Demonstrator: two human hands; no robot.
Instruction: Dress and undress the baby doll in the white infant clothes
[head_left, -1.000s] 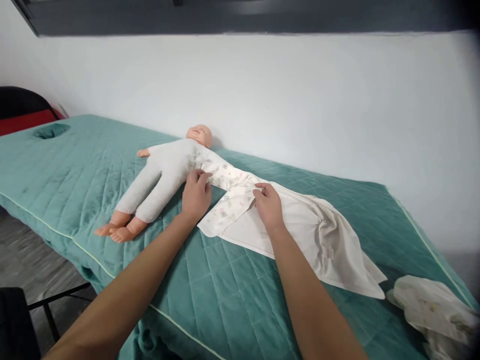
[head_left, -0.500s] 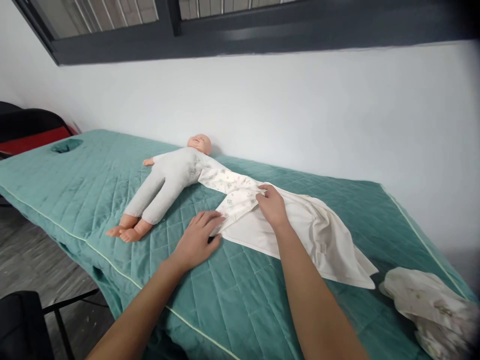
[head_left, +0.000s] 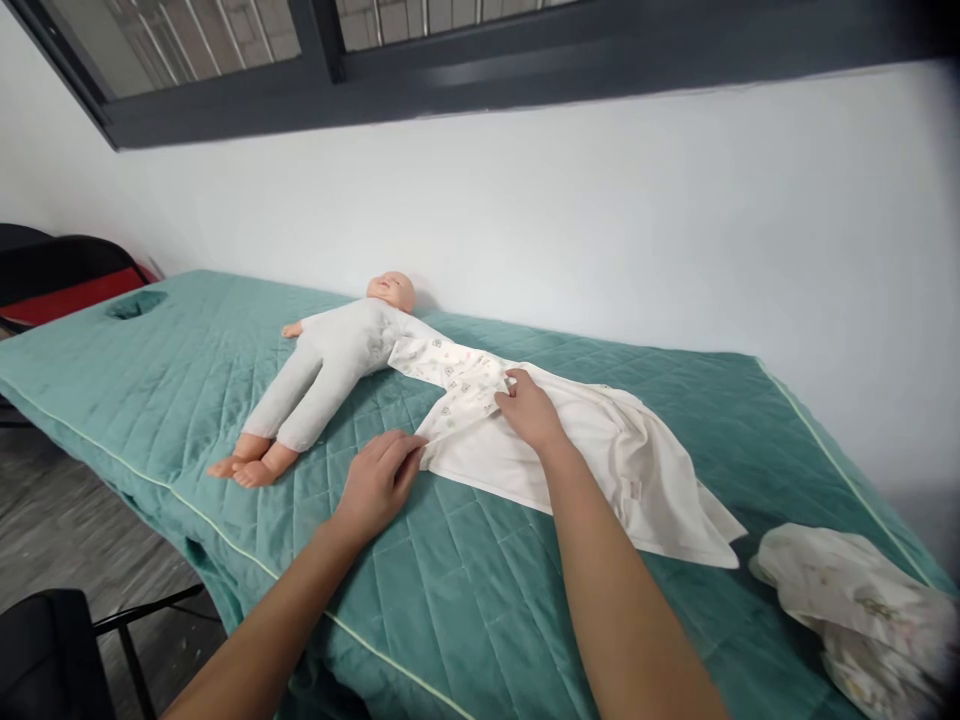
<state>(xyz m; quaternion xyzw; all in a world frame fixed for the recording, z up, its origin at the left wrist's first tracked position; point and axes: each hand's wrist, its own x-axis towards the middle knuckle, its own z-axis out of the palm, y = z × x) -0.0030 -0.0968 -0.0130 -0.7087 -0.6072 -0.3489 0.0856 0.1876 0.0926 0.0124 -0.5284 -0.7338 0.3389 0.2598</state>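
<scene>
A white baby garment with a small print (head_left: 570, 440) lies spread on the green quilted bed cover (head_left: 450, 590), partly folded over so its plain inside shows. My left hand (head_left: 379, 480) pinches the garment's near left corner between thumb and fingers. Higher up on the cloth, my right hand (head_left: 531, 408) pinches an edge of the same garment near its middle. The baby doll (head_left: 345, 340), in a pale body suit, lies on its back to the left, head toward the wall. One printed sleeve of the garment reaches to the doll's arm; whether it overlaps the hand is hidden.
A crumpled pale cloth bundle (head_left: 862, 610) rests at the bed's right end. The cover has a round opening (head_left: 136, 305) at the far left. Black chairs (head_left: 67, 275) stand beyond it, and a white wall (head_left: 600, 220) runs along the back.
My left hand has gone from lying with spread fingers on the garment's corner to pinching it. The right hand keeps its pinch and has shifted slightly left, as has the whole view.
</scene>
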